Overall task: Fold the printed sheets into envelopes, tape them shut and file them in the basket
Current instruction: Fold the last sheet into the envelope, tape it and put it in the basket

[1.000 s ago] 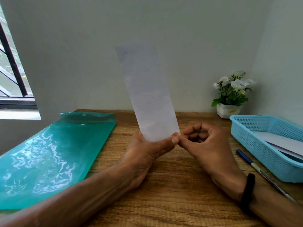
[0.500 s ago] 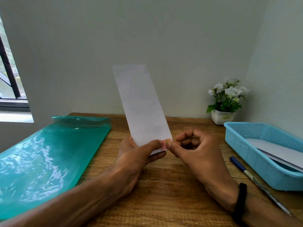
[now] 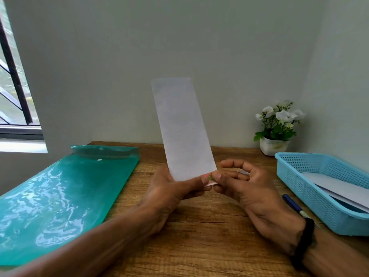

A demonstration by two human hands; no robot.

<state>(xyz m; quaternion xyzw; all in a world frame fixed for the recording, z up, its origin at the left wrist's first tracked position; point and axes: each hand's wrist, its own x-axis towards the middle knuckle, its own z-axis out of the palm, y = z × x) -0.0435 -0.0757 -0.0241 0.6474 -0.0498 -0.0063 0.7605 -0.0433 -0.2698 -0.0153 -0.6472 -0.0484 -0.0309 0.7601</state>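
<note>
Folded white sheet (image 3: 182,132) stood near upright above wooden desk (image 3: 199,232), top leaning slightly left. Left hand (image 3: 169,194) gripped its bottom edge, thumb across front, fingers behind. Right hand (image 3: 251,188) pinched lower right corner between thumb and forefinger, at small pink-green sticker (image 3: 210,177); other fingers loosely curled. Blue basket (image 3: 311,188) sat at right desk edge, white papers (image 3: 335,188) lying inside. Pen (image 3: 293,205) lay just beside basket. Green plastic folder (image 3: 60,200) lay flat at left. Potted white flowers (image 3: 277,126) stood behind basket by wall.
</note>
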